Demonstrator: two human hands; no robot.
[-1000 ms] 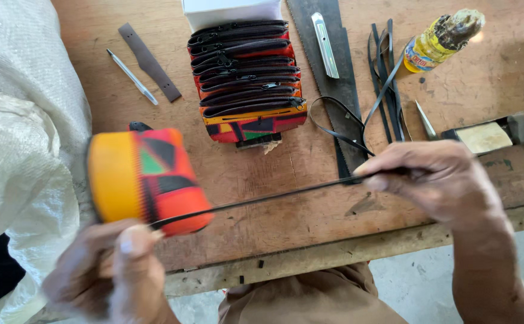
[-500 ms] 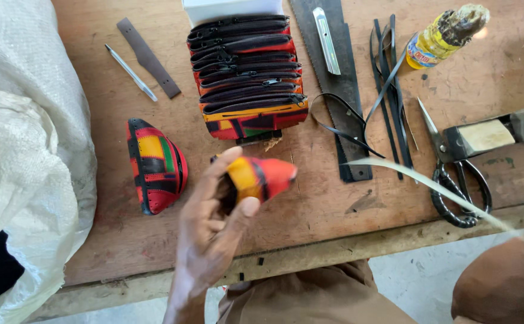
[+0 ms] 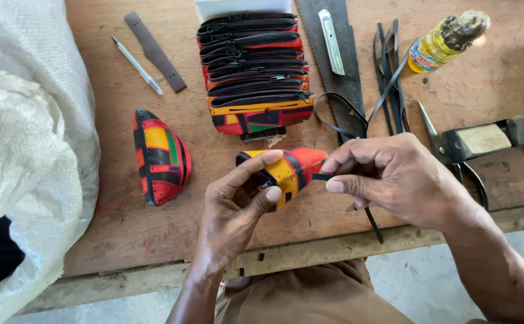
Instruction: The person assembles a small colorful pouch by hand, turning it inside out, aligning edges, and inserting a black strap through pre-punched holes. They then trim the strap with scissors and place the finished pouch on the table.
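Worn wooden tabletop (image 3: 124, 228), scuffed and stained, carries all items noted below; grey floor shows beyond its near edge.

Far left: a white woven sack (image 3: 22, 150) lies slumped against the edge of the work surface. Beside it at the rear, a thin metal pen-like tool (image 3: 136, 65) and a dark flat strip (image 3: 154, 51) lie side by side, apart from the work.

Left of centre: one finished patchwork pouch (image 3: 159, 157), red, yellow and green with black seams, lies alone on the wood. Half a second ago it lay in the same spot; a second ago the left hand held it up.

Centre rear: a stack of zipped patchwork pouches (image 3: 256, 72) stands in a row.

Centre front: the left hand (image 3: 238, 210) is clamped on a second small pouch (image 3: 292, 168), orange and yellow, raised just above the surface. The right hand (image 3: 394, 180) has come in from off-frame; its thumb and forefinger are pinched together on the end of a black strip (image 3: 322, 176) at the pouch's edge. Judged: work has passed from the first pouch to this one, and the strip is being fitted to it.

Right: a saw blade (image 3: 334, 48), loose black strips (image 3: 388, 72), a yellow glue bottle (image 3: 436, 45), scissors (image 3: 454, 156).
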